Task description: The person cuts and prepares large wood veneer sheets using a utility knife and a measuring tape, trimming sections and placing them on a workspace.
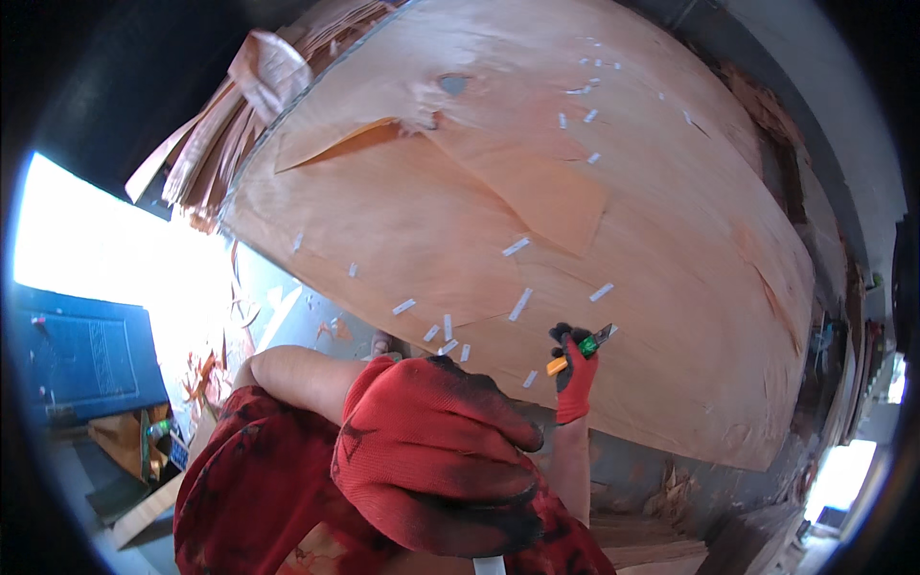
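Observation:
My left hand point(438, 449), in a red glove with blackened fingers, is raised close to the camera over my body. Its fingers are bent together, the palm side is hidden, and a white strip shows just below it; whether it grips anything cannot be told. My right hand point(575, 366), gloved alike, holds a utility knife point(586, 350) with a yellow and green handle, its blade pointing up and right over the veneer. Before me lies a large wood veneer sheet point(661, 287) with short white tape pieces point(520, 304) stuck on it. Loose veneer patches point(553, 201) and a hole point(453, 84) show farther up.
Stacked veneer strips point(215, 151) hang beyond the sheet's upper left edge. More veneer point(647, 543) is piled at lower right. At the left stand a blue panel point(90, 352) and a wooden board point(149, 509). Scraps point(208, 377) litter the floor.

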The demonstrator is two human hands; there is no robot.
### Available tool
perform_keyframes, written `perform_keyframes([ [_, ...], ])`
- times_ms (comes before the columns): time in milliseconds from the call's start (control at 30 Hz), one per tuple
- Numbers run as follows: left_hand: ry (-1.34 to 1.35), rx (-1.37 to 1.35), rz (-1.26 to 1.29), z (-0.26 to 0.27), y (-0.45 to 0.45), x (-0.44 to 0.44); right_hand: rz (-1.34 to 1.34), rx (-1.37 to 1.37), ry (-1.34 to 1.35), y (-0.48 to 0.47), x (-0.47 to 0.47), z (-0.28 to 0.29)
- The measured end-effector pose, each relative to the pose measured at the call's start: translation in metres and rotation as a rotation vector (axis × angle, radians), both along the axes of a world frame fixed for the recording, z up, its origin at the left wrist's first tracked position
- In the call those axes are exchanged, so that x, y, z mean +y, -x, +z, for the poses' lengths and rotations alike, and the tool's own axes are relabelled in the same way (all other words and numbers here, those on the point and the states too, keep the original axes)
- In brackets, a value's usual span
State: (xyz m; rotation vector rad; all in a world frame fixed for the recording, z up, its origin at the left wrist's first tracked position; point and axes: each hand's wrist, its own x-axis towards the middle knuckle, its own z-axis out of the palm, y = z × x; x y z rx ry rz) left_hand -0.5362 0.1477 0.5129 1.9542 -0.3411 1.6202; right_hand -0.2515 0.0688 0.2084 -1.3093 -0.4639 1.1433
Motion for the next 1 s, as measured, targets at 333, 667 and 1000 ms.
perform_keyframes([
  [333,0.553,0.259,0.230,-0.062,0.169,0.090,0.279,-0.709,0.139,0.112,0.098,0.031],
  [667,0.329,1.455,1.076,-0.368,0.369,0.223,0.656,-1.682,0.149,0.189,0.164,-0.031],
  [1000,0.431,1.497,1.004,-0.370,0.401,0.177,0.708,-1.663,0.324,0.234,0.119,-0.007],
])
